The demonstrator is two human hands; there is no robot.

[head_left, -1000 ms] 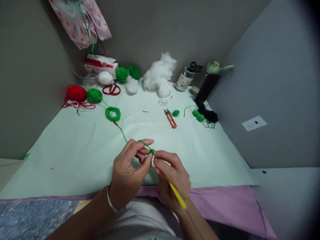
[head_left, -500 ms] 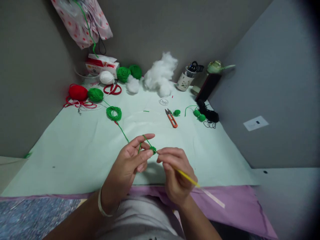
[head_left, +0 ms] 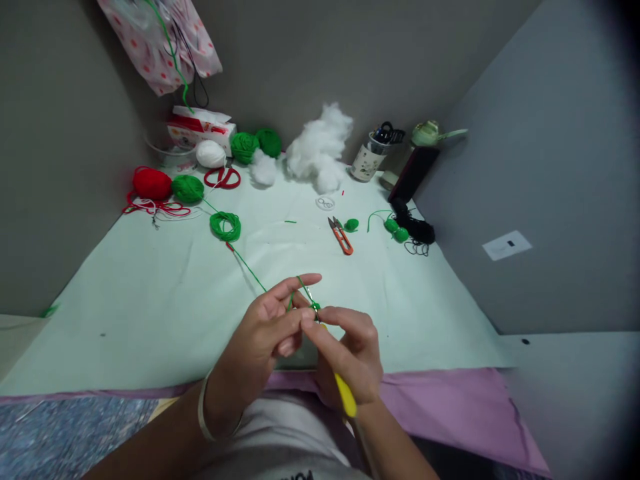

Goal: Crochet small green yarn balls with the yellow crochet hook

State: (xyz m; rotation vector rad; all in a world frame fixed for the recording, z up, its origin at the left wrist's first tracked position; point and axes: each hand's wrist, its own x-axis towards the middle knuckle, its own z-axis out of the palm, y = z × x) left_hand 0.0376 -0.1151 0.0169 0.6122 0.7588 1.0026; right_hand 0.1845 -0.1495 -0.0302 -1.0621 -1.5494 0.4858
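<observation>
My left hand [head_left: 280, 320] pinches a small green crochet piece [head_left: 315, 307] between thumb and fingers. Its index finger is stretched out, with green yarn [head_left: 249, 268] looped over it and running back to a loose coil [head_left: 225, 227] on the table. In my right hand [head_left: 353, 350] is a crochet hook with a yellow handle [head_left: 345, 395]; its metal shaft meets the crochet piece. Both hands nearly touch at the piece, whose stitches are partly hidden by fingertips.
Orange thread snips [head_left: 341, 237] lie beyond my hands, beside a small green piece [head_left: 352, 225]. White stuffing [head_left: 320, 150] sits at the back. Red yarn [head_left: 153, 183], a green ball [head_left: 187, 189] and red-handled scissors [head_left: 223, 177] are left; black yarn [head_left: 417, 230] and a cup [head_left: 369, 159] are right.
The crochet hook has swung from pointing left to pointing up and away, its handle now lower. Both hands have moved slightly right, and the right fingertips sit closer to the crochet piece.
</observation>
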